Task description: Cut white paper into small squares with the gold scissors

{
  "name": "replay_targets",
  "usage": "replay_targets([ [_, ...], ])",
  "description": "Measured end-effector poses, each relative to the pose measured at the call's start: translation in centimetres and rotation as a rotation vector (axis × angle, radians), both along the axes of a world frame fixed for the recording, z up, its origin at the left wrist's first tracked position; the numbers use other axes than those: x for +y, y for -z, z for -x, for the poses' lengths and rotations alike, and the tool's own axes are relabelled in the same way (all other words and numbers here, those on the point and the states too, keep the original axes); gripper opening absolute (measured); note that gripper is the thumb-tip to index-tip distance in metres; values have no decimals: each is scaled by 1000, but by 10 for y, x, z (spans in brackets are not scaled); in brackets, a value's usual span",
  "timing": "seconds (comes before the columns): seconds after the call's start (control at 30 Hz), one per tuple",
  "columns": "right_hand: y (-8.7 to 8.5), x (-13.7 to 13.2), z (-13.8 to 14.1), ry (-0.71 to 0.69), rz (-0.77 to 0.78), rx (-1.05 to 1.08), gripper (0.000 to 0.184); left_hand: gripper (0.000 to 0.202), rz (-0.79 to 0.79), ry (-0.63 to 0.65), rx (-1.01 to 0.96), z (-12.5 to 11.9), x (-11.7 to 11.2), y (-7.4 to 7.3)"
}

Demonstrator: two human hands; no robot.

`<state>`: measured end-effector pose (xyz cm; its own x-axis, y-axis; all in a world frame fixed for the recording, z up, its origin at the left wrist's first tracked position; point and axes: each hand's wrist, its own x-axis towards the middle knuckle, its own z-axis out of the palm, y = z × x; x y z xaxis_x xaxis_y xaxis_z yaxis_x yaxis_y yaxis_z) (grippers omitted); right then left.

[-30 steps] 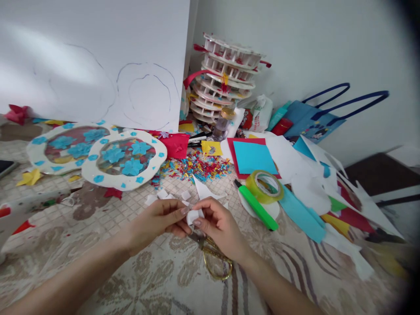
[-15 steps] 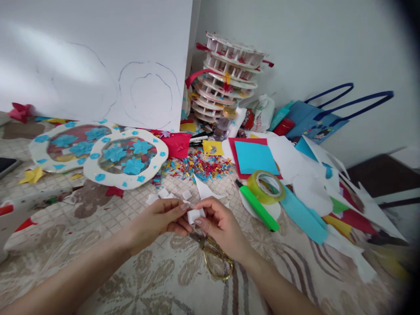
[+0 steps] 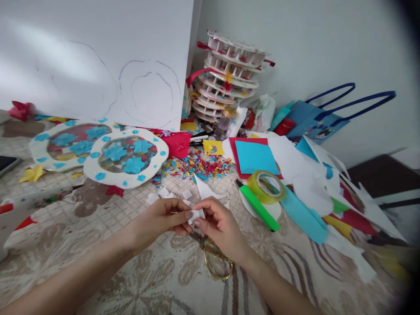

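Between the fingertips of my left hand (image 3: 173, 215) and my right hand (image 3: 217, 223) is a small white foam piece (image 3: 196, 215). Both hands pinch it, one from each side, just above the table. Just beyond my fingers lie several similar white pieces (image 3: 164, 193) and a pointed white scrap (image 3: 205, 188). Gold-handled scissors (image 3: 219, 261) rest on the tablecloth under my right hand, their blades partly hidden by my fingers.
White rings with blue paper flowers (image 3: 126, 158) lie at left. Paper shreds (image 3: 200, 165) spread behind my hands. At right are a green cutter (image 3: 259, 208), a tape roll (image 3: 266, 187) and paper sheets (image 3: 256, 157). A tiered white model (image 3: 226, 78) stands behind, beside a white board (image 3: 98, 57).
My left fingers have shifted slightly to the right over the white piece, and its visible face has turned a little. Everything on the table stays where it was.
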<state>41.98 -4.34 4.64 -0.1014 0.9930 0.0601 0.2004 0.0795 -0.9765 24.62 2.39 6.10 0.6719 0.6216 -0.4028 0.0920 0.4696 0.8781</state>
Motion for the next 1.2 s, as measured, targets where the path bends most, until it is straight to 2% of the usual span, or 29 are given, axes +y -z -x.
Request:
replay_targets([
  [0.43, 0, 0, 2, -18, 10, -14, 16, 19, -69, 4, 46, -3, 0, 0],
  [0.6, -12, -1, -11, -2, 22, -32, 23, 20, -105, -13, 39, -1, 0, -5],
  [0.7, -23, -11, -24, 9, 44, -338, 9, 21, -143, -20, 41, 1, 3, -4],
  [0.83, -23, -34, -24, -138, 99, -829, 27, 22, -160, -54, 59, 2, 6, -4],
  [0.93, -15, -47, -15, -164, 107, -992, 37, 23, -176, -71, 70, 1, 7, -8],
  [1.03, -7, -54, -16, -154, 101, -949, 41, 22, -204, -75, 67, 4, 11, -12],
  [1.1, -4, -58, -23, -119, 120, -804, 43, 21, -228, -91, 48, 8, 16, -14],
  [1.2, -3, -65, -39, 5, 230, -547, 36, 20, -251, -148, 7, 14, 22, -15],
])
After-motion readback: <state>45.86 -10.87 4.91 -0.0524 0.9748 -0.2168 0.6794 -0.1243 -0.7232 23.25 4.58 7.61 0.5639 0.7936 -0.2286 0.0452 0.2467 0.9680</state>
